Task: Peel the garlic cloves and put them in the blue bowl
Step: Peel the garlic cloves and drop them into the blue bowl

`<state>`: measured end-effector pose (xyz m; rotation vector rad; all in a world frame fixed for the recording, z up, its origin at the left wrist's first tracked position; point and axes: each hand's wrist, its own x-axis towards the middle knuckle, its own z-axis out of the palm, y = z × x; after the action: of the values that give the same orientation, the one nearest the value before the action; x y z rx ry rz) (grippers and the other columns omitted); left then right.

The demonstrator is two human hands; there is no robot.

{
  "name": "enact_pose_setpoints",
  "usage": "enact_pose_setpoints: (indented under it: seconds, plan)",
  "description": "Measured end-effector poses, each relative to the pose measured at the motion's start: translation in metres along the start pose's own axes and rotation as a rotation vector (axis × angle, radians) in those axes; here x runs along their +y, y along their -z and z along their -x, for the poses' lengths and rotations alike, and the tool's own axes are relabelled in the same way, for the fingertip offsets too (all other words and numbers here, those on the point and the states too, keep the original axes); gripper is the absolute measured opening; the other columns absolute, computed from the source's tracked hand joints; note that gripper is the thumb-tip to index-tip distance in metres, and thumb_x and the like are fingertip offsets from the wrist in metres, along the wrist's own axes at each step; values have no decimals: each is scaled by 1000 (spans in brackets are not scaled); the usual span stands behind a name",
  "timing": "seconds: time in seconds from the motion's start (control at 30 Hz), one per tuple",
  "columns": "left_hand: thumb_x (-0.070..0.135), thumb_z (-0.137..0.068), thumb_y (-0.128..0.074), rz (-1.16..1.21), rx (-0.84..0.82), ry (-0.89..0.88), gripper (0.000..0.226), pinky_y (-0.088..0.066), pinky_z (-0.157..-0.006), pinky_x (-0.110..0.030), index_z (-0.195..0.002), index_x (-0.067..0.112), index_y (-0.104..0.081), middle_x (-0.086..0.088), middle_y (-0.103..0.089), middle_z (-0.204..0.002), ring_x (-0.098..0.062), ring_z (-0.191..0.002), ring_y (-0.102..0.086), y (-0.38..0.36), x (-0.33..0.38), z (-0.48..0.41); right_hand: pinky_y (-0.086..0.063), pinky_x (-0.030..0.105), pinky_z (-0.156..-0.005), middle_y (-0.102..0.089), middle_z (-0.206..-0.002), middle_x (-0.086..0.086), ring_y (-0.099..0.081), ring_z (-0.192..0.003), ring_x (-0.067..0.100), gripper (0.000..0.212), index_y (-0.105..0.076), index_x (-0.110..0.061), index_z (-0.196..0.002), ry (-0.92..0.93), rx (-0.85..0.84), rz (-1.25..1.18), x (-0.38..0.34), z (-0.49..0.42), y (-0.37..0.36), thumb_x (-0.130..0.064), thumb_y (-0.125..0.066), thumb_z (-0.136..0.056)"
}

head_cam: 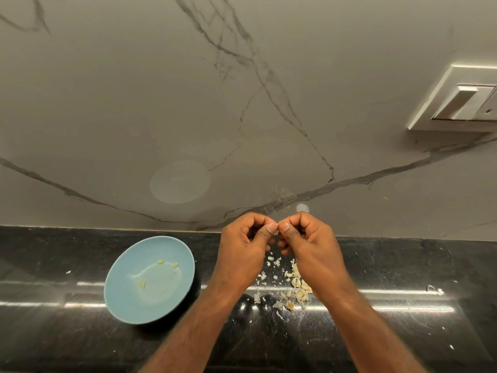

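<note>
My left hand (246, 242) and my right hand (309, 243) meet thumb to thumb above the black counter, fingers curled. Between the thumb tips they pinch a small pale garlic clove (277, 229), mostly hidden by the fingers. The blue bowl (118, 297) stands on the counter left of my hands and holds several small peeled cloves (160, 262). A heap of unpeeled cloves and papery skins (294, 290) lies under and beside my right wrist.
The black stone counter (403, 332) runs across the lower frame, with stray skin flakes (437, 290) at the right. A grey marble wall (242, 117) rises behind it. A white switch plate (462, 100) sits on the wall at the upper right.
</note>
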<state>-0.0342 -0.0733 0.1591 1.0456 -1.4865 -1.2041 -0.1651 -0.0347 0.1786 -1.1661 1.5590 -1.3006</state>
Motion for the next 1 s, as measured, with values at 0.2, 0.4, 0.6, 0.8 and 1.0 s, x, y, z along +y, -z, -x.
enact_pose_setpoints:
  seconds: [0.2,0.4,0.6,0.8,1.0]
  plan:
    - [11,-93,-68,-43,33,-102,12,-54,-67,-22,-88,21,-71,4,-69,-83,-9,-74,-66,-1,-6,1,-50,26,-55,-62,-68,1,-58,-62,13,23,-66,-7,-85,-193,-44,-213,-4,2,-5,-14,-53,-102]
    - [10,-93,-68,-69,25,-176,20,-50,-72,-16,-86,29,-69,9,-67,-85,-8,-79,-66,-4,-5,-1,-47,25,-51,-58,-62,-4,-54,-57,11,29,-61,-9,-84,-258,-102,-259,-9,2,-8,-14,-43,-106]
    - [15,-94,-67,31,-19,-86,11,-55,-79,-26,-96,24,-73,2,-71,-91,-14,-86,-70,-4,-2,-4,-47,25,-51,-55,-65,-1,-53,-58,11,27,-56,-9,-87,-245,-146,-213,-11,-1,-4,-22,-42,-107]
    - [21,-96,-66,-20,-112,-15,7,-57,-78,-30,-97,20,-72,4,-73,-86,-11,-81,-69,0,2,-7,-47,26,-52,-52,-64,-1,-52,-57,11,30,-57,-9,-87,-243,-152,-214,-10,-4,0,-26,-44,-106]
    - [29,-100,-49,-467,-123,-413,20,-46,-60,-26,-86,18,-58,8,-56,-78,-11,-70,-53,5,-4,-10,-49,27,-57,-57,-72,3,-55,-63,14,35,-60,5,-95,-176,-148,-108,-3,-4,1,-27,-49,-105]
